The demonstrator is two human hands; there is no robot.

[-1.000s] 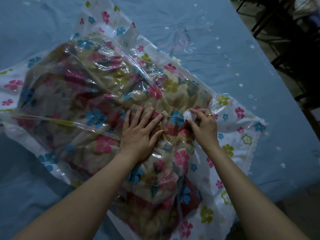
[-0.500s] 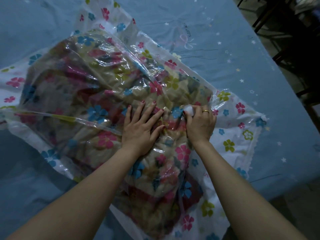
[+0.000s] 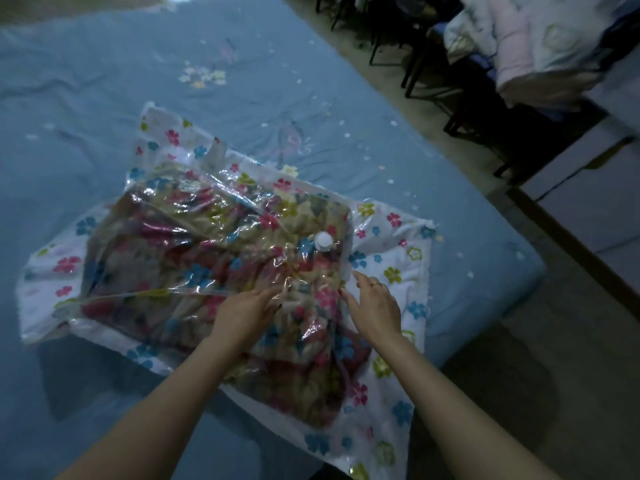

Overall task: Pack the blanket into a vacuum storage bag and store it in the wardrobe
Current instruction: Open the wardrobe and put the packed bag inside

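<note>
A blue bed (image 3: 104, 98) fills the left and middle of the scene. On its near right part lies the bag (image 3: 391, 244), clear plastic with white flowered edges, and the flowered blanket (image 3: 194, 251) sits sealed inside it. The left hand (image 3: 242, 311) rests palm down on the bag's near middle, fingers straight and slightly spread, gripping nothing. Just beyond the hands, a white valve (image 3: 323, 241) stands on top of the bag. The right hand (image 3: 375, 306) is at the blanket's right edge, fingers loose and extended, holding nothing. Far right, dark chairs (image 3: 433, 64) stand on the floor, with pale laundry (image 3: 530, 39) heaped above them.
</note>
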